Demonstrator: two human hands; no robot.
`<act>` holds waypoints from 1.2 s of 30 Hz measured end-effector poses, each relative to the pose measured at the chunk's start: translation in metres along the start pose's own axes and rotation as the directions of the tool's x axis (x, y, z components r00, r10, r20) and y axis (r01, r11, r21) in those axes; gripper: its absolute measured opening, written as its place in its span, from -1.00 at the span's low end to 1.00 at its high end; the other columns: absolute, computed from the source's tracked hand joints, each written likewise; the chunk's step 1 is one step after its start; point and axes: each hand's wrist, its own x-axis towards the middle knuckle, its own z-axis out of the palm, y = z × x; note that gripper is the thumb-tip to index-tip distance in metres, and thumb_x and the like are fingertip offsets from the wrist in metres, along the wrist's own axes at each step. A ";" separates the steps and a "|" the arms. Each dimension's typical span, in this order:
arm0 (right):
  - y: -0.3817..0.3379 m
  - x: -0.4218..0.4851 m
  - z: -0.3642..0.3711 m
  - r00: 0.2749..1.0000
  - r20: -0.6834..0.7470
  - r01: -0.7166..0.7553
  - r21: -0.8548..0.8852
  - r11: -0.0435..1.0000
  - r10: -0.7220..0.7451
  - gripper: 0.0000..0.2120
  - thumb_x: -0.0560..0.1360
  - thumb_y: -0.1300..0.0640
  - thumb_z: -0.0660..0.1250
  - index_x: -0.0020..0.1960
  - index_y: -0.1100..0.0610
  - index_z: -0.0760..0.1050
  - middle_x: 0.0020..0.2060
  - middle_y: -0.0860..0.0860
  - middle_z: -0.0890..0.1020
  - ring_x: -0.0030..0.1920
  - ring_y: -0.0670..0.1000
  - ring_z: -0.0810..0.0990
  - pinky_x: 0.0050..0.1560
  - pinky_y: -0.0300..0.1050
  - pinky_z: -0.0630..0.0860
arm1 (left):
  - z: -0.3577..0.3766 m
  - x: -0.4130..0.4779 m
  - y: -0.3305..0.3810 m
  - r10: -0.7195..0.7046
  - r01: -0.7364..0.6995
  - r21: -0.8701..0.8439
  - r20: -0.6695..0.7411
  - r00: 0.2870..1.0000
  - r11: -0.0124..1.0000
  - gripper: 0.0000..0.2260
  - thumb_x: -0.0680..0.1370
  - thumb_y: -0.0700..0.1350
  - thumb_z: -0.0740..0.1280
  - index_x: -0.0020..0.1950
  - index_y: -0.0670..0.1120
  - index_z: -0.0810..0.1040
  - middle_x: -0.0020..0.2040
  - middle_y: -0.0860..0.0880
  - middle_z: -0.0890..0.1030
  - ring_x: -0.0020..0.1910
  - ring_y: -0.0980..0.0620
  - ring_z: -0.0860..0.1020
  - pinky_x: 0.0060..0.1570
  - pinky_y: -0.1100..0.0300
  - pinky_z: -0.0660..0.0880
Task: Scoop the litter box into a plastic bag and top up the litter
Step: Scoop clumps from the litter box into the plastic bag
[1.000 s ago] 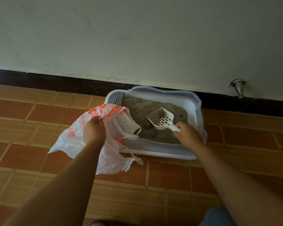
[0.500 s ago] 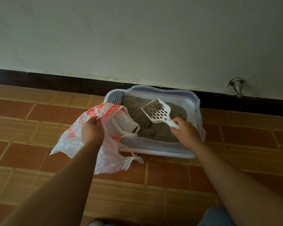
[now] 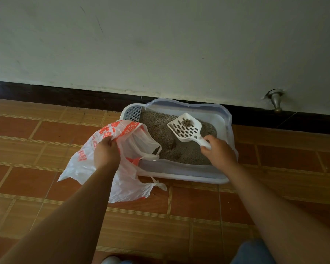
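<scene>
A white litter box (image 3: 181,171) with a pale blue rim stands on the floor against the wall, filled with grey litter (image 3: 160,130). My right hand (image 3: 218,151) grips the handle of a white slotted scoop (image 3: 186,128), held above the litter with one small dark clump (image 3: 187,122) in it. My left hand (image 3: 106,151) grips the edge of a white plastic bag with red print (image 3: 122,180), holding its mouth open beside the box's left front corner. One bag handle drapes over the box's rim.
The floor has red-brown tiles (image 3: 194,201) with room on both sides of the box. A white wall with a dark skirting board (image 3: 65,96) runs right behind the box. A metal door stop (image 3: 276,101) sticks out of the wall at the right.
The scoop has risen out of the litter. Loose litter has sifted through its slots, leaving a small clump. My left hand and the bag have hardly moved.
</scene>
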 end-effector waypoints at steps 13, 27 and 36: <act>-0.001 -0.002 -0.003 1.000 0.004 0.005 0.003 1.000 -0.005 -0.73 0.54 0.08 0.23 0.22 0.09 0.43 -0.21 -0.03 0.53 -0.27 0.01 0.51 -0.40 -0.20 0.30 | -0.004 0.002 -0.002 -0.016 0.015 -0.014 -0.035 0.999 1.000 -0.69 0.65 -0.11 0.07 0.25 -0.15 0.52 0.14 -0.17 0.60 0.10 -0.16 0.55 0.13 -0.10 0.51; -0.021 0.003 -0.015 0.990 -0.003 0.138 0.082 0.987 -0.138 -0.72 0.53 0.10 0.26 0.23 0.09 0.45 -0.19 -0.02 0.56 -0.37 -0.10 0.45 -0.41 -0.20 0.34 | -0.037 0.018 -0.003 -0.015 0.007 -0.059 -0.119 0.993 0.998 -0.73 0.64 -0.12 0.09 0.13 -0.22 0.52 -0.01 -0.17 0.59 -0.02 -0.15 0.56 0.07 -0.08 0.53; -0.049 0.010 -0.003 0.979 0.007 0.202 0.123 0.972 -0.204 -0.74 0.52 0.09 0.27 0.20 0.08 0.47 -0.22 -0.02 0.58 -0.34 -0.03 0.51 -0.39 -0.16 0.38 | -0.054 0.020 -0.017 -0.062 0.047 -0.092 -0.164 0.984 0.995 -0.77 0.61 -0.13 0.12 0.01 -0.19 0.54 -0.13 -0.12 0.58 -0.18 -0.07 0.53 -0.16 0.09 0.48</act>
